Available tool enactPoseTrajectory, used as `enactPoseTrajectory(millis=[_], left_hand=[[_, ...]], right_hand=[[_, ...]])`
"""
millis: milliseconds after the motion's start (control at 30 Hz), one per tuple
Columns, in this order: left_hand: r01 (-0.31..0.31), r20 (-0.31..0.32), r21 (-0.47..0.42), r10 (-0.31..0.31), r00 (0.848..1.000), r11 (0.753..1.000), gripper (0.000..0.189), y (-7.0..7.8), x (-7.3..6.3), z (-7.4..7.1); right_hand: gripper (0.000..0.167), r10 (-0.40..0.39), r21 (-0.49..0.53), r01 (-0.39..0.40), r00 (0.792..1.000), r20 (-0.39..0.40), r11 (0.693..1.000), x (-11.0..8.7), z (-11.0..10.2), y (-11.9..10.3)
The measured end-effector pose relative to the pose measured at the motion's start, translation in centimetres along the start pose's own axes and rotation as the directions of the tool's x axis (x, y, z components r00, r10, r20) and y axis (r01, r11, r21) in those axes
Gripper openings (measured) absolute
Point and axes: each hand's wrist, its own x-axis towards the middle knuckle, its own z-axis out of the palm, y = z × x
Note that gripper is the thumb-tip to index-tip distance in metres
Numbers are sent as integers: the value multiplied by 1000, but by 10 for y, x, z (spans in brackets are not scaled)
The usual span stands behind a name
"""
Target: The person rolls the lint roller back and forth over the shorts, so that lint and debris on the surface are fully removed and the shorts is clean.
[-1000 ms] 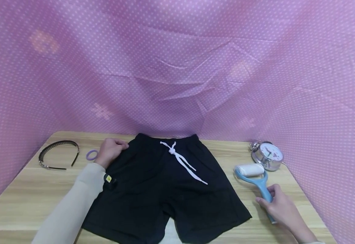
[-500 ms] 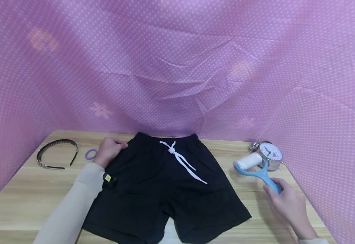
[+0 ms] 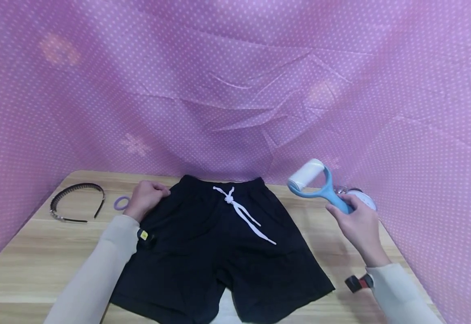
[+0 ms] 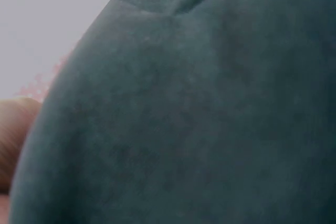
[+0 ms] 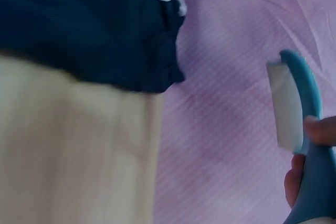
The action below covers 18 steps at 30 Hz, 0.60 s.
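Note:
A pair of black shorts (image 3: 219, 238) with a white drawstring (image 3: 245, 216) lies flat on the wooden table. At the upper left edge of the shorts, my left hand (image 3: 145, 200) pinches the fabric. Dark cloth fills most of the left wrist view, with part of a finger (image 4: 16, 135) at the left border. My right hand (image 3: 358, 225) grips the blue handle of a lint roller (image 3: 326, 193). Its white roll (image 3: 307, 174) is raised above the table, pointing up and left. In the right wrist view, thumb and fingers wrap the handle (image 5: 315, 187).
A black headband (image 3: 77, 186) and a purple ring-shaped band (image 3: 121, 203) lie on the table's left. A round alarm clock (image 3: 362, 197) stands at the back right, partly hidden by my right hand. Pink dotted cloth (image 3: 235, 90) hangs behind and around the table (image 3: 29, 265).
My right hand has lifted the lint roller off the table and carried it up, away from me and slightly left. The left hand and the shorts have stayed put.

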Motion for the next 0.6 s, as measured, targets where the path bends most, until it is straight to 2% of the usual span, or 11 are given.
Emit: enactPoseTrajectory(millis=[167, 367, 467, 600], left_hand=[[13, 10, -14, -13, 1000, 1000, 27, -1, 1, 0], [38, 15, -19, -38, 999, 999, 27, -3, 2, 2], [33, 9, -17, -33, 999, 999, 25, -3, 3, 1], [34, 4, -27, -34, 999, 999, 24, -2, 3, 1]], right_hand=[[40, -115, 89, 113, 993, 24, 990, 26, 21, -27], [36, -264, 187, 246, 961, 78, 951, 56, 53, -75], [34, -322, 240, 280, 934, 155, 929, 68, 73, -105], [31, -415, 287, 340, 870, 265, 896, 80, 104, -143]])
